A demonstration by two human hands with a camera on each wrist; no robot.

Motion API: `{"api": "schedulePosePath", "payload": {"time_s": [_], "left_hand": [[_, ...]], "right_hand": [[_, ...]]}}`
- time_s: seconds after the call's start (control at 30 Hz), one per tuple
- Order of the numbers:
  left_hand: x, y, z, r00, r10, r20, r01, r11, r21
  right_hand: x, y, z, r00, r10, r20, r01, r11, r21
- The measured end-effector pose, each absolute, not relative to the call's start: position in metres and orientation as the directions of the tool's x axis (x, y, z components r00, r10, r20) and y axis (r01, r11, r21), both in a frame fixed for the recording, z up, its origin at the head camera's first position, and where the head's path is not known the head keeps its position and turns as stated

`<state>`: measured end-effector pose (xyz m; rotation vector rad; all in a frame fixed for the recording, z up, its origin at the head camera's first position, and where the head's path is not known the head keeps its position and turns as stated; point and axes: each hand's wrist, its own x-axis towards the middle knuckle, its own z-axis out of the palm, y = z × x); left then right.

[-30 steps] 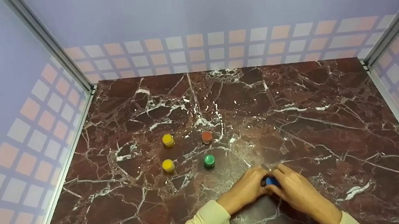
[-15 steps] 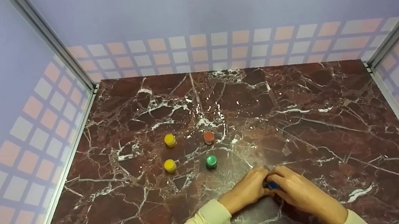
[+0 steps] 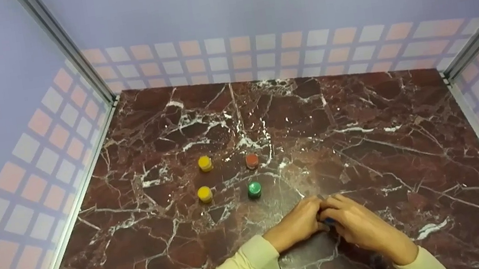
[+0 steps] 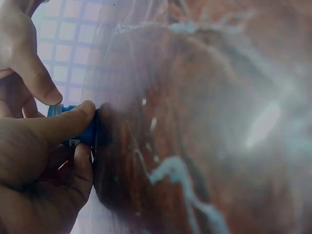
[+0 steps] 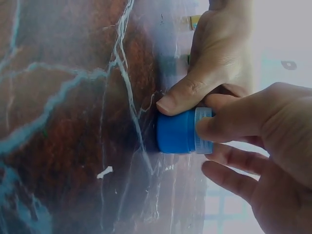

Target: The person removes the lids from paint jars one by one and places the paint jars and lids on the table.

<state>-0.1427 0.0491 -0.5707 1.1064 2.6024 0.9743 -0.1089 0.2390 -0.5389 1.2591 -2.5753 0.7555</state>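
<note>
Both hands meet on a small blue paint jar (image 5: pixel 175 132) standing on the marble-patterned tabletop. My left hand (image 3: pixel 296 225) grips the blue body low down, its thumb along the side in the left wrist view. At the top, my right hand (image 3: pixel 360 225) pinches the ribbed, translucent lid (image 5: pixel 204 114) between thumb and fingers. From the head view the hands cover nearly all of the jar, with only a bit of blue showing. Farther left stand two yellow-topped jars (image 3: pixel 205 163), an orange-red-topped jar (image 3: pixel 251 161) and a green-topped jar (image 3: pixel 254 190).
The dark red marbled table (image 3: pixel 183 264) is enclosed by lilac panels with a checked border (image 3: pixel 266 58) at the back and both sides. Metal corner posts (image 3: pixel 67 46) rise at the back corners. White specks dot the table's middle.
My right hand's fingers have shifted over the lid, hiding the blue top that showed more before. The left hand keeps its hold on the body. The head view has moved slightly.
</note>
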Motion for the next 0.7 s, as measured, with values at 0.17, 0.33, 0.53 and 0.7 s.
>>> {"api": "schedulePosePath", "payload": {"time_s": [0.17, 0.33, 0.53, 0.7], "left_hand": [[-0.145, 0.05, -0.567, -0.722, 0.684, 0.106, 0.592, 0.531, 0.606], [-0.141, 0.051, -0.565, -0.738, 0.671, 0.076, 0.563, 0.548, 0.619], [-0.14, 0.051, -0.564, -0.743, 0.664, 0.085, 0.548, 0.531, 0.646], [-0.14, 0.052, -0.565, -0.744, 0.662, 0.097, 0.543, 0.513, 0.665]], "right_hand": [[-0.114, 0.243, -0.54, -0.649, -0.678, 0.345, -0.752, 0.504, -0.424], [-0.111, 0.249, -0.54, -0.733, -0.606, 0.308, -0.652, 0.496, -0.574], [-0.108, 0.244, -0.539, -0.858, -0.35, 0.375, -0.513, 0.566, -0.645], [-0.105, 0.233, -0.531, -0.951, -0.093, 0.294, -0.278, 0.667, -0.691]]}}
